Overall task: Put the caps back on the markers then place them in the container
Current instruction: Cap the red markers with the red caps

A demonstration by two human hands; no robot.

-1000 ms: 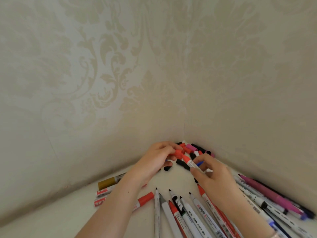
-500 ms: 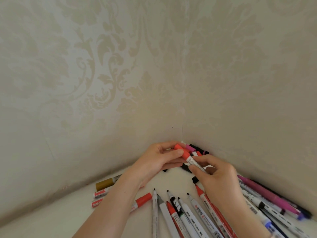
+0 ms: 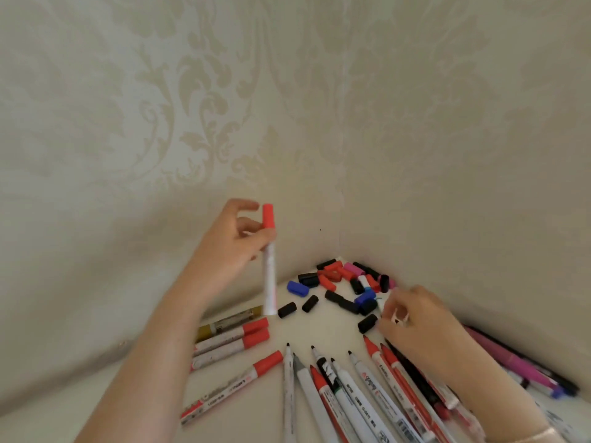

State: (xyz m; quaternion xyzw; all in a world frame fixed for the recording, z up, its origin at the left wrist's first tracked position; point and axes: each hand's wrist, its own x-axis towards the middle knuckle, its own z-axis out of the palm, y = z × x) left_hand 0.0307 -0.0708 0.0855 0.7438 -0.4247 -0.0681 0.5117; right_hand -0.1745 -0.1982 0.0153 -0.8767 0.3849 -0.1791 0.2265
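The left hand (image 3: 235, 241) is pinching the capped red marker (image 3: 268, 260) upright by its upper barrel, left of the far-corner caps (image 3: 345, 282), while the right hand (image 3: 415, 321), fingers curled, is reaching among them; the marker looks light, stiff, slick.

I see two walls (image 3: 160, 123) papered in pale cream with a faint damask leaf pattern, meeting in a corner seam (image 3: 341, 203) that runs down between my two hands and ends beyond them. The counter (image 3: 323, 330) is a plain off-white surface, bare in a patch between the hands and again nearer to me, left of my left forearm. A small dark speck (image 3: 320, 230) sits on the wall just right of my left hand.
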